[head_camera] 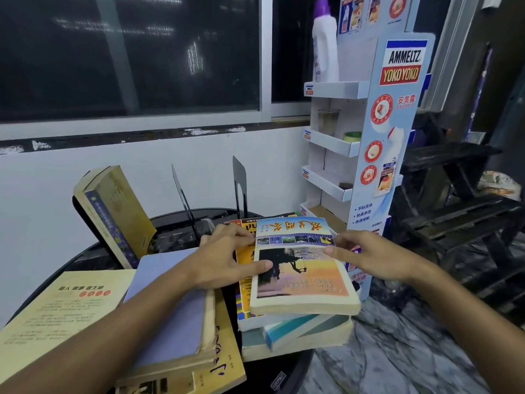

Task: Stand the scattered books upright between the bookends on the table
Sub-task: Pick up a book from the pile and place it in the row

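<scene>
Head view: the sunset-cover book (301,268) lies flat on top of a stack at the right side of the round black bench (93,257), with large orange Chinese characters across its cover. The left hand (224,257) holds its left edge, thumb on the cover. The right hand (369,257) pinches its right edge with the fingertips. An orange book (244,260) and teal-and-white books (298,334) lie underneath, and the stack juts past the bench's near rim.

Behind the hands, two black bookends (240,183) stand well apart with an open gap between them. A yellow book (116,211) leans at the far left. A lavender book (170,302) and a cream book (56,317) printed with Chinese text lie flat at the near left. Just right of the bench, a cardboard display stand (402,64) reads "AMMELTZ YOKO YOKO", and a white bottle (325,44) stands on its top shelf.
</scene>
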Tool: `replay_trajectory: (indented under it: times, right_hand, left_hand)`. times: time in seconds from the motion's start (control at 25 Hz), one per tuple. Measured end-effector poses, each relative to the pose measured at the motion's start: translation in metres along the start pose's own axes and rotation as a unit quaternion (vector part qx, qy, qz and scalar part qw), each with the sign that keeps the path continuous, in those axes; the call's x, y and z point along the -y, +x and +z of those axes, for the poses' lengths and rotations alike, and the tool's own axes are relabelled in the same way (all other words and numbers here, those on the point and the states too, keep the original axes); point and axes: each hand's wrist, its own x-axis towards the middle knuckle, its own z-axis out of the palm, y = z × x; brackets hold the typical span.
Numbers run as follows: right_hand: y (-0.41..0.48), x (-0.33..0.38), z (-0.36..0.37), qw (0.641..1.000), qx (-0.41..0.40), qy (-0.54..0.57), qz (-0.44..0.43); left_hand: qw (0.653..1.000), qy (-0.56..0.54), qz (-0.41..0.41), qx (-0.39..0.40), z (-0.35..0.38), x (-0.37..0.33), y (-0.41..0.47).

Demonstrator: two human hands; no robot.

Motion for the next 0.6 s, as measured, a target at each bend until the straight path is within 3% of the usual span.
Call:
replay_trajectory:
  times: [0.32,0.6]
  right_hand:
    - [-0.015,0.018,0.003,0.995,-0.067,0.075,-0.024]
    - [-0.024,0.043,-0.004,0.978,-0.101,0.182,-0.032]
  left_hand:
    - [0.992,-0.126,0.003,-0.028,0.011,-0.004,-0.002]
    - [0.938,-0.334,0.056,-0.07,-0.001,-0.022,-0.011]
